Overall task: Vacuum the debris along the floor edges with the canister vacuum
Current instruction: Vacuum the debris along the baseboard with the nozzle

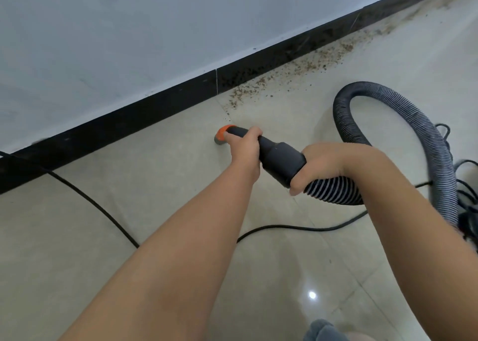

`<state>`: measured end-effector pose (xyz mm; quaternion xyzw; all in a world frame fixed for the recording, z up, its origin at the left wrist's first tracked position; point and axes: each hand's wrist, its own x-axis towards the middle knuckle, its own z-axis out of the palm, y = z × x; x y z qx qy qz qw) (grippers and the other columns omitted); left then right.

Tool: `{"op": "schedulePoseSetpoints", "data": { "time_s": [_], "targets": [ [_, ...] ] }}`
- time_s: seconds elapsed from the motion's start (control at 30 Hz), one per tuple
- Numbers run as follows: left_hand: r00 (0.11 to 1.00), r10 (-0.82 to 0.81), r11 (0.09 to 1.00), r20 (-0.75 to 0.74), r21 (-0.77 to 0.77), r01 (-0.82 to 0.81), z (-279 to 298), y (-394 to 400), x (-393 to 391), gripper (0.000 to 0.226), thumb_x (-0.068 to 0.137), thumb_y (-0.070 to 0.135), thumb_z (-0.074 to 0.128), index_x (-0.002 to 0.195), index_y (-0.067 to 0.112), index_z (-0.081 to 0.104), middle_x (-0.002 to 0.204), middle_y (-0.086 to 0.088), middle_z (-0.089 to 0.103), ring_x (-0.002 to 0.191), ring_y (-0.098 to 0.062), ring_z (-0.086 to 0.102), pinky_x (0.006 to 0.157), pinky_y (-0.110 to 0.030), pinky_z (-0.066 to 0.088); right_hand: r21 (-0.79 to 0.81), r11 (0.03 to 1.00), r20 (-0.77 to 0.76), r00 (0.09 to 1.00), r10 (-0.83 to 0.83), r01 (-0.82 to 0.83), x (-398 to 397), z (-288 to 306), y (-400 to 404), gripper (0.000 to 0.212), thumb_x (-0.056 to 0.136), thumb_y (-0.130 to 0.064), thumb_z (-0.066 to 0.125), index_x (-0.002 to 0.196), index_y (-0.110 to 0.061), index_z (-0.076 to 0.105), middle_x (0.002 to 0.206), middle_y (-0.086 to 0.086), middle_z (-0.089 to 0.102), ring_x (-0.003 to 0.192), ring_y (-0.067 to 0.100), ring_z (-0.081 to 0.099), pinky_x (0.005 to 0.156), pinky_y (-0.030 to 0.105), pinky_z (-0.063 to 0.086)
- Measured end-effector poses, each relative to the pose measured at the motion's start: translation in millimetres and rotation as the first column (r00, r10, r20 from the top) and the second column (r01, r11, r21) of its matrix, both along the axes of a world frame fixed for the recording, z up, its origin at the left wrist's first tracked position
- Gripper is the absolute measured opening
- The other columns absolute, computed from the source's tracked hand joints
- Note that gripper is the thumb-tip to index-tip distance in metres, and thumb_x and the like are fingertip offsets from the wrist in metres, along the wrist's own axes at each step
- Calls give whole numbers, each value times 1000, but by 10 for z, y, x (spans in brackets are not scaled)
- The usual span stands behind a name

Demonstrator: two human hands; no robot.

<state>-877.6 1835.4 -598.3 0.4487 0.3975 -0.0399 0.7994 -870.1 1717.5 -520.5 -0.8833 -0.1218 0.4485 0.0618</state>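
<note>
A grey fabric shape (322, 331), too cropped to identify, pokes in at the bottom edge, closest to the lens. Above it two bare forearms reach forward over glossy cream floor tiles (77, 237), which show thin grout lines and a bright spot of reflected light. The left hand (244, 146) curls round the front of the black vacuum nozzle (279, 157), just behind its orange tip (223, 133), which meets the floor a little way out from the black baseboard (155, 107). The right hand (323, 164) grips the joint where the nozzle meets the ribbed grey hose (403, 118); the hose loops up and round to the right edge, where dark cables lie tangled beside a dark object too cropped to name. A black power cord (103, 211) snakes across the tiles under both arms. Brown crumbly debris (297, 69) is strewn along the foot of the baseboard, from just beyond the tip to the upper right corner. Above the baseboard rises a plain pale grey wall (129, 30). No readable writing or brand shows on the vacuum parts.
</note>
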Motion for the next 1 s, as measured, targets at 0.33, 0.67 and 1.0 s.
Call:
{"op": "schedulePoseSetpoints", "data": {
  "time_s": [0.33, 0.67, 1.0],
  "targets": [
    [988, -155, 983, 0, 101, 154, -185, 312, 161, 52, 98, 19, 41, 145, 23, 20, 84, -8, 50, 62, -17, 53, 47, -24, 51, 177, 984, 144, 988, -59, 33, -196, -529, 261, 31, 73, -35, 69, 69, -17, 44, 65, -3, 49, 55, 12, 48, 48, 23, 34],
    [841, -355, 623, -409, 567, 539, -260, 364, 522, 53, 101, 35, 28, 146, 12, 12, 136, -15, 40, 116, -34, 45, 79, -42, 44, 230, 969, 123, 985, -119, 89, 24, -851, 339, 36, 74, -34, 66, 67, -20, 33, 66, -6, 44, 54, 9, 41, 47, 22, 30],
    [809, -332, 602, -486, 551, 578, -190, 254, 693, 51, 94, 24, 48, 134, 5, 23, 125, -17, 47, 103, -30, 49, 71, -36, 43, 208, 974, 74, 991, -112, 95, 248, -849, 245, 36, 73, -35, 67, 68, -20, 34, 68, -6, 44, 55, 9, 41, 48, 21, 31]
  ]
}}
